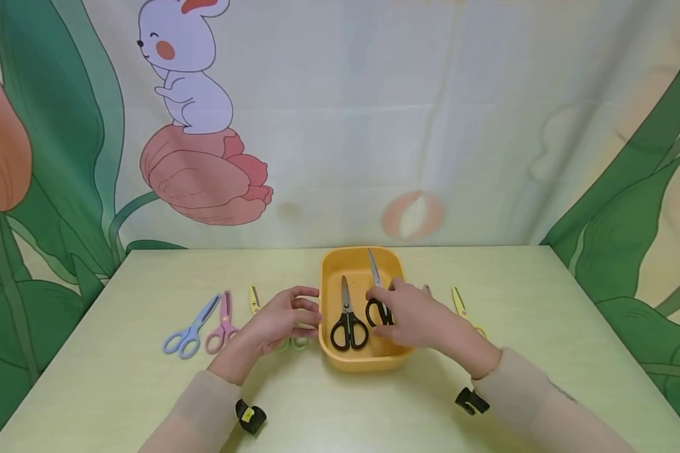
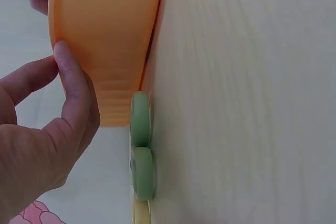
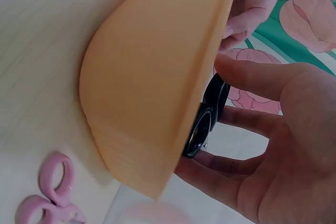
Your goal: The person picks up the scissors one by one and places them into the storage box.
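Observation:
A yellow-orange plastic bin (image 1: 368,363) stands on the table between both hands. Inside lies a pair of black-handled scissors (image 1: 348,330), blades toward the far end. At the bin's right side, my right hand (image 1: 410,313) grips the black handles of a second pair of scissors (image 1: 374,269), its silver blades angled forward over the bin. In the right wrist view these black handles (image 3: 199,129) show between thumb and fingers, level with the rim. My left hand (image 1: 286,316) pinches the left rim, with fingertips (image 2: 63,51) against the outer wall.
Left of the bin lie blue scissors (image 1: 189,333), pink scissors (image 1: 223,330), yellow scissors (image 1: 254,299) and green handles (image 1: 299,343) partly behind my left hand. To the right lie yellow scissors (image 1: 459,302) and pink scissors (image 3: 55,187). A printed curtain (image 1: 340,126) hangs behind the table.

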A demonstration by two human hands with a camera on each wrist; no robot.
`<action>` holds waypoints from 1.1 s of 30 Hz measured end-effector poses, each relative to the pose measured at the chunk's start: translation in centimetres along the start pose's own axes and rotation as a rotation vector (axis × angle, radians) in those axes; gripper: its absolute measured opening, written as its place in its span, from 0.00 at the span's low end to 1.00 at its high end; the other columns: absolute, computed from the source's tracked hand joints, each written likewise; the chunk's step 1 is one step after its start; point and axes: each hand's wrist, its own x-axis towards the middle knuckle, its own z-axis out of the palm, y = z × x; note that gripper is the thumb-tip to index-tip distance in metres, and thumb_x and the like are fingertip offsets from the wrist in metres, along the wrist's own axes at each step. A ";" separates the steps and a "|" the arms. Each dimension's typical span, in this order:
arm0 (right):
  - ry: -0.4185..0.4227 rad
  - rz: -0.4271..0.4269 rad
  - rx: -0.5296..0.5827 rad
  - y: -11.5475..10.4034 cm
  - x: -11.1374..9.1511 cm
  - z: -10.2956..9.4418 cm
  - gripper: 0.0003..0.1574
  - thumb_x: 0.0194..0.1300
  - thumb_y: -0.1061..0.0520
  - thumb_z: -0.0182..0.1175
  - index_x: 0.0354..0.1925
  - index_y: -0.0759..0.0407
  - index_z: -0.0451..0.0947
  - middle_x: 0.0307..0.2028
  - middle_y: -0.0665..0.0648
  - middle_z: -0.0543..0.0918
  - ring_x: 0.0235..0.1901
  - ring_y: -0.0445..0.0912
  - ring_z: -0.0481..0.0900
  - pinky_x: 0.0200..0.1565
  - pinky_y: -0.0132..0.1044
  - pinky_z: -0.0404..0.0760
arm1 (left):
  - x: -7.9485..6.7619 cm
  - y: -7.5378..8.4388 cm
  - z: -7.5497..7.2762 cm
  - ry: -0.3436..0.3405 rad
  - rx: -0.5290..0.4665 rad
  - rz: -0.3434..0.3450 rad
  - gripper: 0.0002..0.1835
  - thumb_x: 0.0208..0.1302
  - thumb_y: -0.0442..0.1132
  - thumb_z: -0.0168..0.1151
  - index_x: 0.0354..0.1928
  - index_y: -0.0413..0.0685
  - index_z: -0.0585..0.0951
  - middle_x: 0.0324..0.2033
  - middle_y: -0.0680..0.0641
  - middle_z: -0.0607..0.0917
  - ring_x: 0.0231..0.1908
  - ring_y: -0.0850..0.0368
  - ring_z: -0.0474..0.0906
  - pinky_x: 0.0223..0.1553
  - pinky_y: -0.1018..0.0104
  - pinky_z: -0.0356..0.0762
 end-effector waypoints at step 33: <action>-0.194 0.069 -0.078 -0.9 2.6 2.8 0.25 0.56 0.53 0.70 0.51 0.54 0.74 0.42 0.58 0.78 0.43 0.53 0.76 0.44 0.47 0.79 | -0.1 0.0 0.1 0.008 0.002 0.002 0.32 0.63 0.26 0.61 0.68 0.38 0.63 0.43 0.43 0.74 0.35 0.54 0.80 0.42 0.59 0.86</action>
